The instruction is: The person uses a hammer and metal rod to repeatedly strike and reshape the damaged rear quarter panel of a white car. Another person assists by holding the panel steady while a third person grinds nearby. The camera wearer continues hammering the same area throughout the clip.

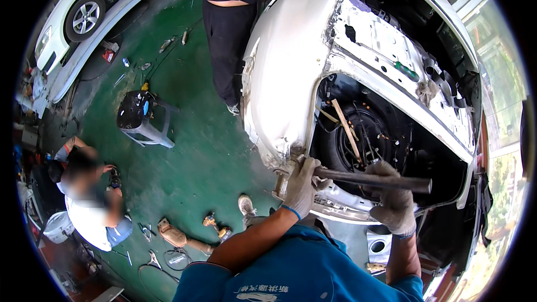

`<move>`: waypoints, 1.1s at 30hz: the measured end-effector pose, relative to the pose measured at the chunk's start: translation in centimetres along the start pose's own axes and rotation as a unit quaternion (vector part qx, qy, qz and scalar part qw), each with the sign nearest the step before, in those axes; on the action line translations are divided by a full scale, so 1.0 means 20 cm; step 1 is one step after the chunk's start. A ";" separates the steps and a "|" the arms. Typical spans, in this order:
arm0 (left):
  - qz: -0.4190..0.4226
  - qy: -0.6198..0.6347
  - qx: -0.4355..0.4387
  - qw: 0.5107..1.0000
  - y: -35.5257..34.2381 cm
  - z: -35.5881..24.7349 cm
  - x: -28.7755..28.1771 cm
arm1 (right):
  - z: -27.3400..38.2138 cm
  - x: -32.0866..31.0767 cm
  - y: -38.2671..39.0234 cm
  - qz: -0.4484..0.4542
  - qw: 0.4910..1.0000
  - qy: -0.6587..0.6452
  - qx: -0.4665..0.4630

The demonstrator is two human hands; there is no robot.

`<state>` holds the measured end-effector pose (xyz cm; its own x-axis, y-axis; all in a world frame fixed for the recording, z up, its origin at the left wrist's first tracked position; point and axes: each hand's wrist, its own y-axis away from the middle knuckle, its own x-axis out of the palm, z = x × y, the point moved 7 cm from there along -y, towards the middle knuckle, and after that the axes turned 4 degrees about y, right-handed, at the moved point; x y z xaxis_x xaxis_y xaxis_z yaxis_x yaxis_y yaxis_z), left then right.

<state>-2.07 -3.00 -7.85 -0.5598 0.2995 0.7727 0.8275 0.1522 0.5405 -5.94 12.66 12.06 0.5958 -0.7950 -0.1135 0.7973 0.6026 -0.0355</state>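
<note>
Across the rear opening of a stripped white car body (285,56) lies a dark metal bar (417,183), roughly level. My right hand (394,204), in a grey-white work glove, wraps around it toward its right end. Gloved as well, my left hand (301,187) closes at the bar's left end, beside the torn rear corner (286,159) of the body. That end of the bar is hidden by the glove and the metal. Below the bar, the open trunk well holds a black tire (335,148), a wooden stick (345,126) and loose debris.
A person in dark clothes (229,39) stands at the car's far left side, one gloved hand on it. Another person (89,218) crouches at left. On the green floor are a stool (146,117), a yellow power drill (215,225), a brown tool (173,234) and cables.
</note>
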 end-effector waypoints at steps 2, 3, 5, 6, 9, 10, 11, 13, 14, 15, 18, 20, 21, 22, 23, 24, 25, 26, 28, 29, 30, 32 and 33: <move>-0.002 0.046 0.005 0.999 0.00 0.02 -0.01 | 0.07 0.00 -0.10 0.003 0.996 -0.047 -0.082; 0.000 0.065 0.010 0.998 0.01 0.02 0.00 | 0.13 0.01 -0.15 0.003 0.992 -0.076 -0.100; 0.005 0.091 0.031 0.995 0.03 -0.01 0.00 | 0.25 0.12 -0.30 -0.007 0.969 -0.197 -0.151; 0.012 0.106 0.042 0.993 0.02 -0.01 0.03 | 0.26 0.10 -0.35 0.016 0.961 -0.220 -0.164; 0.068 0.124 0.094 0.985 0.01 -0.03 0.07 | 0.27 0.08 -0.51 -0.006 0.949 -0.272 -0.162; 0.067 0.126 0.116 0.983 0.03 -0.04 0.08 | 0.26 0.08 -0.55 -0.024 0.948 -0.283 -0.141; 0.068 0.127 0.141 0.980 0.05 -0.06 0.08 | 0.25 0.08 -0.59 -0.039 0.947 -0.293 -0.122; 0.062 0.087 0.158 0.982 0.09 -0.05 0.06 | 0.23 0.07 -0.66 -0.019 0.944 -0.309 -0.117; 0.031 0.085 0.153 0.984 0.09 -0.01 0.02 | 0.21 0.07 -0.68 -0.014 0.941 -0.321 -0.108; -0.005 0.088 0.144 0.986 0.10 0.04 -0.01 | 0.17 0.08 -0.69 -0.010 0.939 -0.332 -0.092; -0.019 0.118 0.097 0.988 0.11 0.11 0.03 | 0.15 0.13 -0.72 0.013 0.933 -0.350 -0.080; 0.021 0.136 0.085 0.987 0.13 0.10 0.15 | 0.15 0.12 -0.71 0.005 0.934 -0.346 -0.093; 0.042 0.143 0.076 0.986 0.13 0.09 0.20 | 0.18 0.13 -0.69 0.013 0.933 -0.342 -0.115; 0.062 0.148 0.079 0.984 0.12 0.06 0.24 | 0.19 0.14 -0.69 0.033 0.933 -0.335 -0.128; 0.082 0.162 0.092 0.979 0.11 0.02 0.25 | 0.21 0.15 -0.67 0.051 0.933 -0.329 -0.140; 0.102 0.174 0.103 0.974 0.10 -0.03 0.26 | 0.20 0.17 -0.65 0.050 0.935 -0.324 -0.136; 0.123 0.186 0.113 0.968 0.09 -0.07 0.26 | 0.19 0.18 -0.63 0.046 0.937 -0.319 -0.133; 0.098 0.197 0.140 0.965 0.10 -0.09 0.27 | 0.18 0.16 -0.61 0.044 0.942 -0.306 -0.131; 0.087 0.226 0.150 0.958 0.07 -0.11 0.30 | 0.16 0.14 -0.61 0.022 0.947 -0.292 -0.133; 0.077 0.241 0.157 0.955 0.07 -0.11 0.30 | 0.19 0.15 -0.60 0.018 0.949 -0.276 -0.154; 0.072 0.263 0.152 0.950 0.06 -0.11 0.31 | 0.22 0.15 -0.62 0.040 0.947 -0.266 -0.175; 0.123 0.274 0.135 0.944 0.03 -0.11 0.33 | 0.28 0.17 -0.67 0.053 0.947 -0.241 -0.205; 0.149 0.278 0.128 0.940 0.03 -0.12 0.34 | 0.28 0.17 -0.70 0.048 0.950 -0.243 -0.191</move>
<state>-5.59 -3.09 -1.47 -0.1790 -0.1633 0.9702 0.8951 0.3823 0.2294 -14.60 1.12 17.65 0.7130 -0.6166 0.3338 0.6983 0.5816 -0.4172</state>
